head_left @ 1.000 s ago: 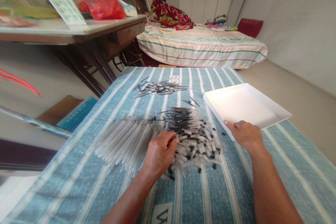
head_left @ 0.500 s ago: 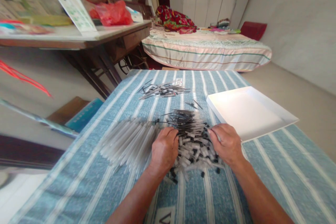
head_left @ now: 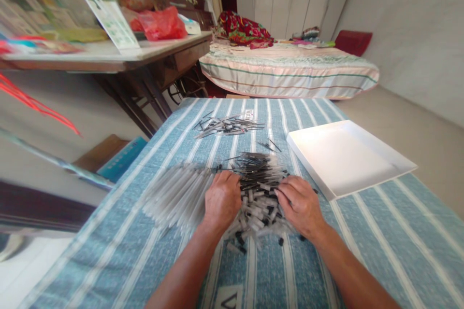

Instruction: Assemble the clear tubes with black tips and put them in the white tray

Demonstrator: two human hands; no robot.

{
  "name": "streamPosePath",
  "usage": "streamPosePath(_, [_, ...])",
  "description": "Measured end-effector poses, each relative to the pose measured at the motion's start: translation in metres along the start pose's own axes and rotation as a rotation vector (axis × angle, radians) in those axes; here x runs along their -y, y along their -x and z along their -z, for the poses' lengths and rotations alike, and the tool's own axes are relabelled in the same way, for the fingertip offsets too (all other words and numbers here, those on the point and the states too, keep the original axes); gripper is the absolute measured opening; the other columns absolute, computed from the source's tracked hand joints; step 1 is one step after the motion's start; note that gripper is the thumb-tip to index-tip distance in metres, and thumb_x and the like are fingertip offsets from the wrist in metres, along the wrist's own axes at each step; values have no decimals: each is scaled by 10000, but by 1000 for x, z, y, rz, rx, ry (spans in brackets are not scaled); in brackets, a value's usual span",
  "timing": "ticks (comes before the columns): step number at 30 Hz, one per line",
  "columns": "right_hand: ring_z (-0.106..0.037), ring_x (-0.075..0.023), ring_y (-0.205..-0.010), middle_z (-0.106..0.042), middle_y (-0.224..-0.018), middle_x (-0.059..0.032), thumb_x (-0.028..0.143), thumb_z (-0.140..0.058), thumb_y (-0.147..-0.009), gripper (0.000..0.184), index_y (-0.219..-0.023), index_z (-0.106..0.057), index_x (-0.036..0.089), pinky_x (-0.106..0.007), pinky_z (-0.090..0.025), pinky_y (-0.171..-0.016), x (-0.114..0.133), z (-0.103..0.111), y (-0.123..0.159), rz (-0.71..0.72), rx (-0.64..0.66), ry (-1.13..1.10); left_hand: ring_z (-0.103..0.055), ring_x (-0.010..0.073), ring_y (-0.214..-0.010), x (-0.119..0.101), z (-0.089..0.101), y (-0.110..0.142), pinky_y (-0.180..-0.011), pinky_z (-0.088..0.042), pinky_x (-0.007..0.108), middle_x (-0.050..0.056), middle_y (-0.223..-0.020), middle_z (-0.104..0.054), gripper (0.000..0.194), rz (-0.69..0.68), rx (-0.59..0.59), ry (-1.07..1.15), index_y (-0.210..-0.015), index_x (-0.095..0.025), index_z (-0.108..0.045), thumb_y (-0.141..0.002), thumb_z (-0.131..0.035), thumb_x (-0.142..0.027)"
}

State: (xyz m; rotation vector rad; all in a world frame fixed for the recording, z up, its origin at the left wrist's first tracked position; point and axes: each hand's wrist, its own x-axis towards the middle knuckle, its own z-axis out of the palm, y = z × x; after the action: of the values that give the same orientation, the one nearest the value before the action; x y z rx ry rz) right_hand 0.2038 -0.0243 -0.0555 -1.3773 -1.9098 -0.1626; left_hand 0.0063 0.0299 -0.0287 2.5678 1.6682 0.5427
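My left hand (head_left: pixel 223 198) has its fingers curled down between the translucent pen barrels (head_left: pixel 177 193) and the black pen refills (head_left: pixel 253 166). The fingertips are out of sight, so what they pinch cannot be made out. On the other side, my right hand (head_left: pixel 300 203) is bent over the right edge of a loose heap of clear and black pen caps (head_left: pixel 259 210). Its thumb and fingers come together at the caps, and any small piece in them is too hidden to name. The barrels lie side by side to the left of the heap.
A shallow white box lid (head_left: pixel 328 186) lies at the right. Farther back is a smaller pile of pen parts (head_left: pixel 230 125), with a few loose refills (head_left: pixel 270 145) nearer. A blue striped cloth (head_left: pixel 145 270) covers the table. Beyond stand a desk (head_left: pixel 174 53) and a bed (head_left: pixel 290 72).
My right hand has moved left, further over the caps. My left hand has shifted slightly left and up. The whole view has moved a little.
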Motion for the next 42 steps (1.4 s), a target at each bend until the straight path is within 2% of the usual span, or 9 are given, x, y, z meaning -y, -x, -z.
streamPosePath(7, [-542,-228,-956,-616,-916,-94,179,-483,-846,157,-845,-640,179,-400,-463,-833,3,-9,-3,19,11,6,-549,204,-870,11,6,1,-792,-428,304,79,-889,-607,234,60,45,-47,-896,-161,-621,-805,-406,-143])
streamPosePath(13, [-487,-255,-1048,-601,-976,-116,143,-463,-842,191,-895,-646,160,-432,-432,-872,2,-17,-10,-2,61,59,-555,225,-852,1,7,4,-723,-438,312,86,-873,-581,188,104,115,-160,-851,-155,-600,-824,-415,-182])
streamPosePath(19, [-427,-281,-1123,-572,-1088,-119,120,-495,-807,192,-887,-659,179,-457,-396,-894,-2,-22,-11,-18,195,121,-532,243,-921,-6,4,2,-726,-448,319,100,-919,-553,163,164,167,-206,-852,-159,-607,-799,-479,-245])
streamPosePath(23, [-403,-291,-1143,-546,-1130,-126,166,-525,-810,150,-890,-651,181,-462,-385,-896,-1,-21,-11,-25,231,139,-534,265,-911,-6,4,-1,-719,-446,347,119,-907,-553,163,161,186,-189,-824,-144,-615,-785,-471,-209])
streamPosePath(29, [-393,-289,-1155,-544,-1120,-133,132,-530,-791,120,-856,-625,164,-455,-379,-908,0,-18,-11,-41,275,116,-557,277,-887,-9,6,-1,-715,-443,350,127,-866,-578,169,159,191,-196,-807,-123,-604,-762,-446,-162])
streamPosePath(37, [-389,-291,-1169,-530,-1148,-138,72,-524,-722,137,-817,-568,160,-466,-390,-921,-1,-17,-12,-42,269,23,-601,196,-757,-5,7,0,-643,-395,274,57,-814,-628,110,261,179,-36,-785,-174,-553,-766,-447,-196])
streamPosePath(42, [-422,-275,-1143,-557,-1099,-133,87,-525,-759,91,-784,-577,157,-454,-405,-915,-3,-20,-9,-27,221,-9,-578,171,-664,-4,13,-3,-567,-335,247,15,-707,-625,83,328,177,98,-713,-197,-543,-746,-477,-234])
